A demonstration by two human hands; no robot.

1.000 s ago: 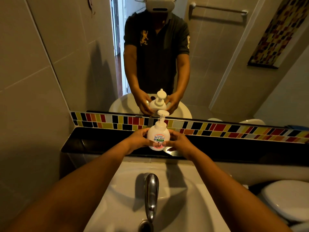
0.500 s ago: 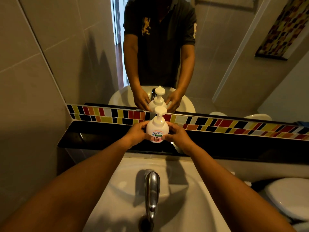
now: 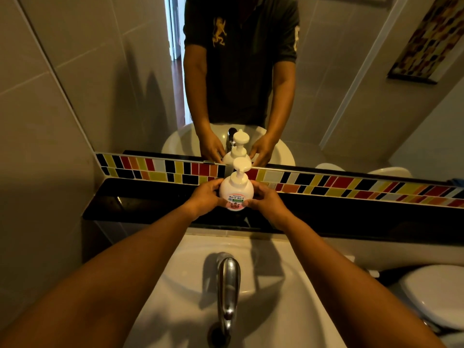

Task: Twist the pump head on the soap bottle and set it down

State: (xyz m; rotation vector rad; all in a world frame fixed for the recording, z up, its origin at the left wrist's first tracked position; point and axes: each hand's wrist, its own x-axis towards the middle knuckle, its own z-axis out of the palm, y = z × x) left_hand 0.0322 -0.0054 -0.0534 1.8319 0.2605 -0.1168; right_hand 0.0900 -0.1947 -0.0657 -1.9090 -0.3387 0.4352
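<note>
Both hands have carried the soap bottle toward the black ledge. Left hand and right hand clasp its sides; its base is hidden.

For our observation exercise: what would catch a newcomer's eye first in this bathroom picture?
The white soap bottle stands out, held by the left hand and right hand over the black ledge. Behind it run the colourful tile strip and the mirror; the chrome faucet gleams below.

Grey wall tiles rise left of the hands, a mirror and multicoloured tile strip beyond them, a white basin with chrome tap below, dimly warm-lit.
</note>
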